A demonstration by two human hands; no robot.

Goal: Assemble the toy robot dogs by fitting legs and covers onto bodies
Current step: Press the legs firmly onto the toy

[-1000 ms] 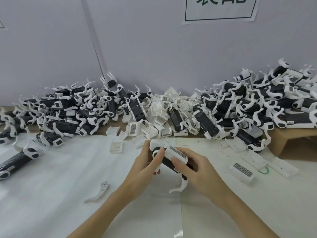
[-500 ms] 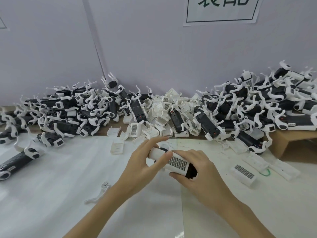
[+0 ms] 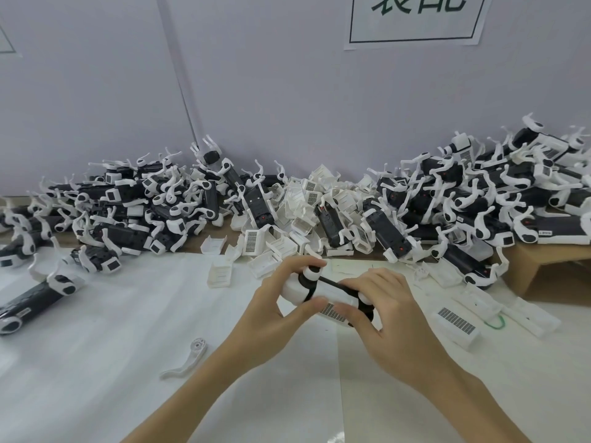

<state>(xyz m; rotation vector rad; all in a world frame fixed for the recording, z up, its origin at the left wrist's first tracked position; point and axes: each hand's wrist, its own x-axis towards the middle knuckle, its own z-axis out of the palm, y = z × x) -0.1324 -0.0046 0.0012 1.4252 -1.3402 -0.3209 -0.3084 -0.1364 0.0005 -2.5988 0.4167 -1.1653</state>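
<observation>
While both hands work above the white desk (image 3: 96,362), a black-and-white toy dog body (image 3: 323,294) is held between them, lifted clear of the surface near the middle of the view. Left hand (image 3: 275,318): fingers curled over the rounded white end of the body, thumb pressed against its near side. Right hand (image 3: 393,318): fingers curled round the opposite end, thumb against the underside beside a barcode label. The body lies roughly level, running left to right.

One loose white leg (image 3: 187,359) lies flat on the desk, left of the left forearm and apart from it. A partly built black body (image 3: 35,298) rests at the far left edge. A white cover with a barcode (image 3: 455,324) lies on the desk to the right of the right hand. Along the wall, a long heap of assembled dogs (image 3: 479,199) and loose white covers (image 3: 307,212) spans the back of the desk. A printed sign (image 3: 415,17) is fixed to the wall above.
</observation>
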